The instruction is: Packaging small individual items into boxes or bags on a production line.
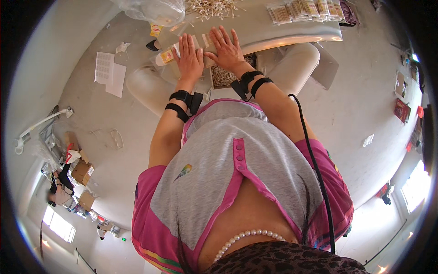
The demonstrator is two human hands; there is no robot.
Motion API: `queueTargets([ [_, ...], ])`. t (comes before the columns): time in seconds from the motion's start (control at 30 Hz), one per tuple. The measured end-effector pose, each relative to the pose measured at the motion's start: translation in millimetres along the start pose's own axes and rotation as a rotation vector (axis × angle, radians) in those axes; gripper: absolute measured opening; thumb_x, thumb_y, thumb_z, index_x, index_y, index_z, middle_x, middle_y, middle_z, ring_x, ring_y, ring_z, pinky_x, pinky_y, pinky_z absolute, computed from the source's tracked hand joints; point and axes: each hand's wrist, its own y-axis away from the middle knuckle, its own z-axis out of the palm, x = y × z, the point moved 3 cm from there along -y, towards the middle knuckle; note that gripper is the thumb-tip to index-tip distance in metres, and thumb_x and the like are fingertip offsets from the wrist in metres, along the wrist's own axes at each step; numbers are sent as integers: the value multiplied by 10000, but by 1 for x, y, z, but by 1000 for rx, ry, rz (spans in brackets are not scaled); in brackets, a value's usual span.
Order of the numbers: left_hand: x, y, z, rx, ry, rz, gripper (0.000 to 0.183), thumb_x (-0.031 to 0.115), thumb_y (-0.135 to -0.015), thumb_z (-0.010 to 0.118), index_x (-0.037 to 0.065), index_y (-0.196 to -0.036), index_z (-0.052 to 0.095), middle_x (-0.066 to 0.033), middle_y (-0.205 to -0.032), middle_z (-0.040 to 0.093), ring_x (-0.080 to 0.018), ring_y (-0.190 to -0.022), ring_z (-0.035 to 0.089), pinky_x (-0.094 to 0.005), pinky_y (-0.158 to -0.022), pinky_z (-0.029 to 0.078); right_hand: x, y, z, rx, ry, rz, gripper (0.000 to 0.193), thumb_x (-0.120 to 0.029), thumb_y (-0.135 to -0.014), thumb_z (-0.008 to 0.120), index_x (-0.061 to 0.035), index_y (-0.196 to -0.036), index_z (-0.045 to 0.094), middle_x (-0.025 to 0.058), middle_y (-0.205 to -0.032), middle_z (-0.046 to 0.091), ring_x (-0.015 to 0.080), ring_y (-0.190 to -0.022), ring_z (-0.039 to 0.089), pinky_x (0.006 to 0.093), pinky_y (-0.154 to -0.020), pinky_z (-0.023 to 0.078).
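At the near edge of the table [260,42], my left hand [190,58] lies flat with its fingers stretched out. Under and beside it is a clear plastic pack with a yellow label [167,55]. My right hand [226,49] is spread flat next to it, its thumb close to the left one. A short row of cotton swabs [207,40] shows by its fingertips, partly covered by the hand. Whether the swabs lie inside the pack I cannot tell. Farther back is a loose heap of cotton swabs [214,8].
Several filled swab packs [305,11] lie in a row at the back right. A crumpled clear plastic bag [159,10] sits at the back left. Between my legs stands a box of swabs [223,77]. Paper sheets [109,73] lie on the floor, left. A black cable [310,146] runs along my right arm.
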Motion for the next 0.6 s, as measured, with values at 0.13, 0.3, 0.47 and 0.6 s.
queueTargets([
  [0.13,9,14,-7,-11,-36,32,671,405,-1048,427,35,-1590,288,-151,-1673,257,-304,-1567,177,-578,-1233,50,3,3,3,99,-156,-4,848,-636,-999,439,-60,-1603,285,64,-1691,225,281,-1578,123,542,-1260,38],
  [0.3,4,30,-10,-49,-47,49,692,455,-1050,425,33,-1585,303,-156,-1666,268,-313,-1563,182,-589,-1228,60,2,1,3,94,-144,-6,828,-599,-1004,469,-58,-1602,282,70,-1689,225,292,-1575,127,542,-1259,60],
  [0.47,14,22,4,-79,-60,85,813,576,-1027,413,-9,-1577,290,-183,-1669,237,-322,-1568,155,-596,-1228,56,1,-1,3,52,-70,-1,806,-593,-1017,435,-91,-1620,252,56,-1699,193,287,-1580,100,548,-1261,39],
  [0.6,29,12,14,-37,-14,59,949,688,-994,374,-61,-1566,269,-226,-1669,200,-347,-1572,120,-611,-1224,51,1,0,7,71,-58,-3,771,-544,-1021,451,-68,-1604,281,79,-1687,223,291,-1575,127,529,-1264,56],
])
